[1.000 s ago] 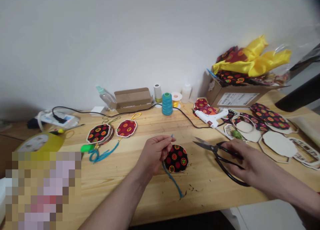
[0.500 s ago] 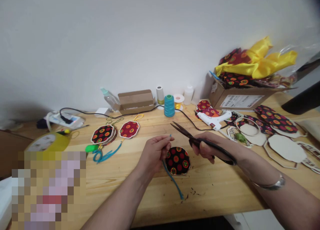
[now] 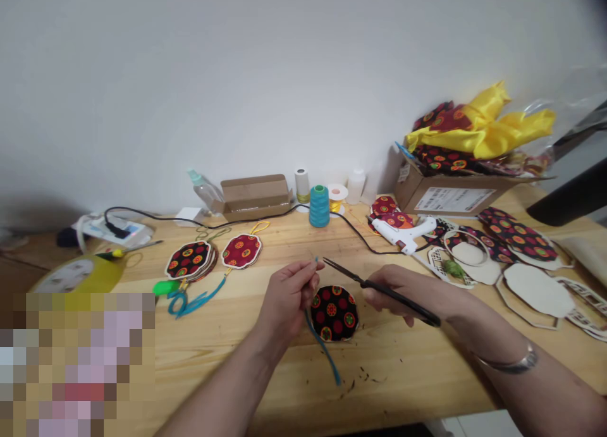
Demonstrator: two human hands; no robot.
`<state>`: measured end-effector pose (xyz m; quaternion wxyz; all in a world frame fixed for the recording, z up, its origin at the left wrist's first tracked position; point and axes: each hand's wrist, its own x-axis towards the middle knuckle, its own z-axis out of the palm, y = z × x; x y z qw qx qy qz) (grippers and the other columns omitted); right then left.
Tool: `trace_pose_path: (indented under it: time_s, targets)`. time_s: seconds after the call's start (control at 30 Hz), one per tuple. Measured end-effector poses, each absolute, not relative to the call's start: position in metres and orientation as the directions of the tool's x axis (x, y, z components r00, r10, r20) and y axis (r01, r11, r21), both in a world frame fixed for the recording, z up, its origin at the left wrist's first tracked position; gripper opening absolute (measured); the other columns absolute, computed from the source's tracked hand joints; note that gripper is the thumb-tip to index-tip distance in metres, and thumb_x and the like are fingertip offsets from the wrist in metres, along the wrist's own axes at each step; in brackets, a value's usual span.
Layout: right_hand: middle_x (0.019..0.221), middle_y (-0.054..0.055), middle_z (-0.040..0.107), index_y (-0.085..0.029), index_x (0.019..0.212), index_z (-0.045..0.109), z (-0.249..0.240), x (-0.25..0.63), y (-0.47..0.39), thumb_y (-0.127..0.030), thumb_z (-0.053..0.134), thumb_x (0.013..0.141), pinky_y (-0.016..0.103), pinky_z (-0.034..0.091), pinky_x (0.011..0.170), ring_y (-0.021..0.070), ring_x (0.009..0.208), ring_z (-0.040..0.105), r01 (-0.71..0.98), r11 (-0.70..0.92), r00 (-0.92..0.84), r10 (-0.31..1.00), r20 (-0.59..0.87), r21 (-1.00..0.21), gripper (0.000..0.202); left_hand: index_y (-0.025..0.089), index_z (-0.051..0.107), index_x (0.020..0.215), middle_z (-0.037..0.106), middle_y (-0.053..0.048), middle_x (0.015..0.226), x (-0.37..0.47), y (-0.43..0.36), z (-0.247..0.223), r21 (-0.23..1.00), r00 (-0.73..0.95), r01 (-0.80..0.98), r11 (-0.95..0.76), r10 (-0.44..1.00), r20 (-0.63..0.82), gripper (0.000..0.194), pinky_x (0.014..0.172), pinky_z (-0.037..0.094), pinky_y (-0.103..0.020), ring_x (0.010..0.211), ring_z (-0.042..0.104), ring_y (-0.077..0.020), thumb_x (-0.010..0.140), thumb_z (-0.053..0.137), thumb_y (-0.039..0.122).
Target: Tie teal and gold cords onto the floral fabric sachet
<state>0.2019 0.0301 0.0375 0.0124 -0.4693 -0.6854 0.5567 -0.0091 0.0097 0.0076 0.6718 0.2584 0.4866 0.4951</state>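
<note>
My left hand [image 3: 289, 298] pinches a blue cord [image 3: 325, 348]; a short end pokes up above the fingertips and the rest hangs down below the fist. In my right hand [image 3: 396, 291] are dark scissors [image 3: 348, 274], their tips just right of the cord's upper end, touching or nearly so. Under and between the hands lies a rounded black fabric piece [image 3: 334, 313] with red and orange flower prints and a pale rim. Part of its left edge is behind the left hand and cord.
Behind stand a teal thread cone [image 3: 319, 207], a cardboard tray [image 3: 256, 196] and a white glue gun [image 3: 403, 233]. Finished-looking ornaments [image 3: 190, 260] lie left. Right are pale cut-out shapes [image 3: 538, 289] and a box [image 3: 450, 196] of fabric. Dark scraps dot the table.
The scissor blades have come closer together and moved left to the cord's upper end. The view has shifted slightly. My left hand keeps its pinch.
</note>
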Motion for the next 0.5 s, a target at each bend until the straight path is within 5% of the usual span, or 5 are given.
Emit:
trace_pose_path:
  time_s: [0.5]
  targets:
    - [0.058, -0.002, 0.039, -0.015, 0.068, 0.048, 0.0343, 0.1989, 0.03, -0.062, 0.044, 0.078, 0.018, 0.039, 0.036, 0.0075, 0.045, 0.043, 0.606, -0.003, -0.605, 0.647, -0.464, -0.795, 0.049, 0.009, 0.067, 0.074, 0.046, 0.005, 0.045, -0.0039, 0.0045, 0.0054, 0.846, 0.17, -0.311, 0.434, 0.901, -0.4, 0.021, 0.037, 0.009, -0.018, 0.035, 0.025, -0.0003, 0.068, 0.067, 0.029]
